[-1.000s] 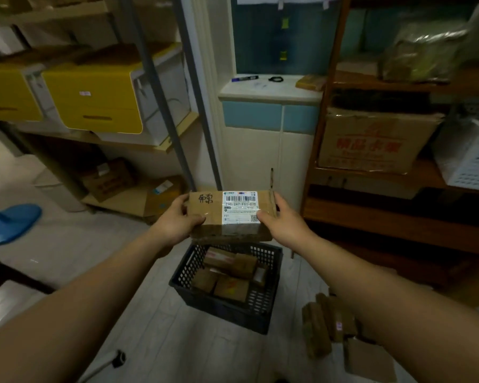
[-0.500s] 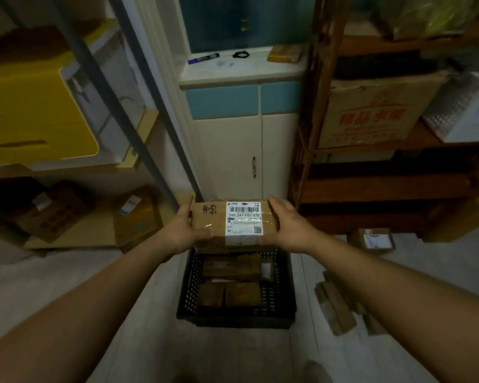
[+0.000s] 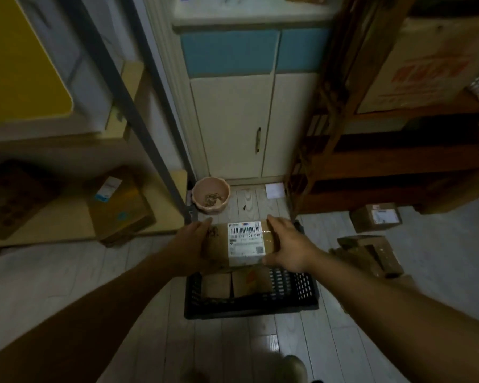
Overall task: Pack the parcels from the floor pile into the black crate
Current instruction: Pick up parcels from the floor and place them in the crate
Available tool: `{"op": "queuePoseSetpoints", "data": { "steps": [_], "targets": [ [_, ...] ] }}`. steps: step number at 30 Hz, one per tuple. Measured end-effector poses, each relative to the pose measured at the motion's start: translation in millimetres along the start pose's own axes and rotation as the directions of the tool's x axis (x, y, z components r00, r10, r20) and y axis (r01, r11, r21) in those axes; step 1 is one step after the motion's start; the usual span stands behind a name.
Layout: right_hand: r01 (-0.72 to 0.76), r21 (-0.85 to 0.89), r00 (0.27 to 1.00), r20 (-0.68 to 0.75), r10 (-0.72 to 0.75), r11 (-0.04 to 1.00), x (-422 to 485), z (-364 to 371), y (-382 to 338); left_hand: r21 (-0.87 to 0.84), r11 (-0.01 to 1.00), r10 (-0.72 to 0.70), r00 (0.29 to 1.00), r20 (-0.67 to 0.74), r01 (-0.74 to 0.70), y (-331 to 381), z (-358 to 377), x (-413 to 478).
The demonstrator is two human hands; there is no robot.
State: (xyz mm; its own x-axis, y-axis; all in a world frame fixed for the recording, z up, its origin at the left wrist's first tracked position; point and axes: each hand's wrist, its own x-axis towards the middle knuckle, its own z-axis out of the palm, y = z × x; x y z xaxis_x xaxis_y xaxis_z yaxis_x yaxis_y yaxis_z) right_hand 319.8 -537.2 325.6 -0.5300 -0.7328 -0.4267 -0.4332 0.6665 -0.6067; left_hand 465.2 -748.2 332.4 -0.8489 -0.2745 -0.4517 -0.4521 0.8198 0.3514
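Observation:
I hold a brown cardboard parcel (image 3: 244, 243) with a white barcode label flat over the far half of the black crate (image 3: 296, 297). My left hand (image 3: 192, 244) grips its left end and my right hand (image 3: 288, 246) grips its right end. Under the parcel the crate holds other brown parcels (image 3: 234, 284) along its near side. The floor pile of parcels (image 3: 371, 254) lies to the right of the crate, and one more labelled box (image 3: 376, 217) sits behind it.
A pink bowl (image 3: 210, 196) stands on the floor just beyond the crate, before a cream cabinet (image 3: 233, 128). A metal shelf post (image 3: 138, 128) and boxes (image 3: 119, 205) flank the left. A wooden rack (image 3: 371, 161) stands right. My shoe (image 3: 291, 369) shows near the bottom edge.
The view tilted down and moved closer. Both hands lowered the parcel from chest height down to the crate's far rim, and the pink bowl came into sight.

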Motion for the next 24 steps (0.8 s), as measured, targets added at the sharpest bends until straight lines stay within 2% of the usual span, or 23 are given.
{"op": "queuePoseSetpoints", "data": {
  "steps": [7,13,18,24],
  "targets": [
    [-0.011,-0.047,1.0,0.014,0.012,0.999,118.0,160.3,118.9,0.128,0.982,-0.153,0.985,0.081,0.141,-94.6,178.1,113.9],
    [0.025,-0.053,0.998,0.066,-0.021,0.998,197.0,286.6,216.3,0.267,0.959,-0.128,0.984,0.122,0.091,-164.1,320.0,189.7],
    [0.035,-0.084,0.998,0.047,-0.031,0.996,241.5,331.3,252.0,0.301,0.949,-0.14,0.982,0.128,0.096,-194.3,363.9,229.5],
    [0.091,-0.084,0.996,0.024,-0.09,0.992,262.5,329.2,255.0,0.335,0.933,-0.182,0.977,0.111,0.135,-202.4,353.1,243.0]
  ]
}}
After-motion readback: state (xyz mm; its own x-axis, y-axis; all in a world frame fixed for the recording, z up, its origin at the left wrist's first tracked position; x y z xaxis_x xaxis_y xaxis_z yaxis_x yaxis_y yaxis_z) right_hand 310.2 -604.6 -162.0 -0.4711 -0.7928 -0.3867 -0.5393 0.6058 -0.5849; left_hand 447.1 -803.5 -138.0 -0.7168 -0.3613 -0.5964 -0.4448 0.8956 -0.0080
